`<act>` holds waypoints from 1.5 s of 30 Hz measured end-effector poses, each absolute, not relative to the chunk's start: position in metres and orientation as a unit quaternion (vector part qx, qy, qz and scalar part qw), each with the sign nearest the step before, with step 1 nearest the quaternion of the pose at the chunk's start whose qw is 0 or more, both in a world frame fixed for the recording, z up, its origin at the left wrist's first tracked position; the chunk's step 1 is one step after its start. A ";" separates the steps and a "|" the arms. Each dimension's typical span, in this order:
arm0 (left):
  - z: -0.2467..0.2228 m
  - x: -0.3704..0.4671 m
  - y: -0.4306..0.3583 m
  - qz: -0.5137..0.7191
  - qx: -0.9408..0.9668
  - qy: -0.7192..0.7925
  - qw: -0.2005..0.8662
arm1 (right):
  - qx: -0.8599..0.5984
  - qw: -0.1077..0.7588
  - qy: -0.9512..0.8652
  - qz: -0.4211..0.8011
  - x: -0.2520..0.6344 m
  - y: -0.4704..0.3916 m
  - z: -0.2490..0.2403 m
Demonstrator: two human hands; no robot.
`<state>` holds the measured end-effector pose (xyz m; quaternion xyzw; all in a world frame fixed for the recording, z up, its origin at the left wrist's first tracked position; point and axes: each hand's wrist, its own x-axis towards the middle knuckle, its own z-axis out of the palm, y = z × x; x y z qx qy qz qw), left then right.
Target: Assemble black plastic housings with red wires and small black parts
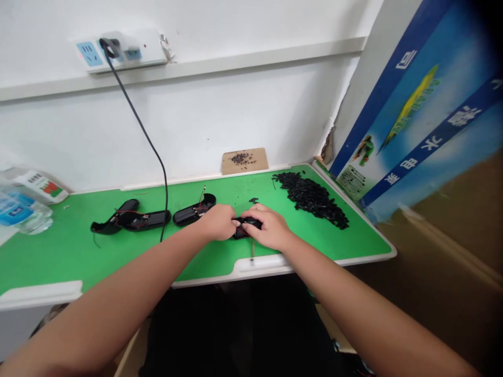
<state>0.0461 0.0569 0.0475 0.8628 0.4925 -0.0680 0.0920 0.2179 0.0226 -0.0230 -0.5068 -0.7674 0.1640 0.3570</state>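
Near the front edge of the green table, both my hands are closed on a black plastic housing with thin red wires. From the left side my left hand grips it, fingers curled and partly hidden. My right hand holds its right end between thumb and fingers. A thin brownish strip hangs from it towards the table edge. Just left of my left hand lies another black housing with red wires. Tiny black pieces lie beyond my right hand.
Two more wired black housings, one an open shell, lie further left under a hanging black cable. A heap of small black parts covers the right rear. Small screws sit on cardboard by the wall. Bottles stand left; a blue carton rises right.
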 end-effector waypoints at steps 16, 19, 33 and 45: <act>0.044 0.044 0.058 -0.047 0.855 0.501 0.126 | -0.505 0.395 -0.759 0.112 0.215 0.018 -0.024; 0.043 0.044 0.060 -0.045 0.857 0.497 0.132 | -0.505 0.394 -0.759 0.116 0.215 0.020 -0.025; 0.044 0.044 0.059 -0.038 0.853 0.502 0.137 | -0.510 0.382 -0.762 0.112 0.213 0.020 -0.025; 0.042 0.043 0.062 -0.022 0.859 0.493 0.139 | -0.522 0.349 -0.770 0.117 0.213 0.022 -0.023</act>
